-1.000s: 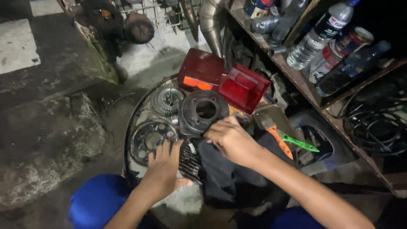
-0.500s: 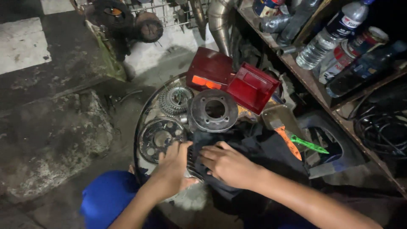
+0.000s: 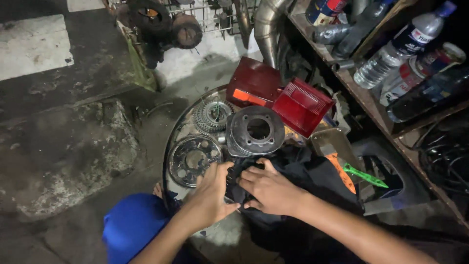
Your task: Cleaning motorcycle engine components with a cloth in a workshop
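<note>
Working low over a cluttered floor, head camera looking straight down. Left hand (image 3: 207, 198) and right hand (image 3: 268, 190) meeting side by side over a small dark ribbed part (image 3: 233, 180), fingers curled narrowly around it; part mostly hidden under the fingers, so hard telling its exact shape. Pressing the part down onto a black cloth (image 3: 312, 181) spreading to the right beneath the right hand.

Lying just above the hands: a grey finned engine cylinder (image 3: 256, 130) with a round bore, upright, touching the cloth's upper edge. Sitting just left of it, a stack of toothed gears (image 3: 213, 115). Resting below the gears and beside the left hand, a flat round plate with holes (image 3: 194, 160). Curving around these parts, a thin dark wheel rim (image 3: 170, 146).

Leaning behind the cylinder: two red tail-light lenses (image 3: 301, 106), one darker, one brighter and ribbed. Lying to the right of the cloth, an orange-handled tool (image 3: 340, 172) and a green-handled tool (image 3: 365, 176), close together. Standing on a wooden shelf (image 3: 371, 110) at the right, a clear plastic bottle (image 3: 400, 51) tilted among cans. Showing below the left forearm, a blue round object (image 3: 134, 227).
</note>
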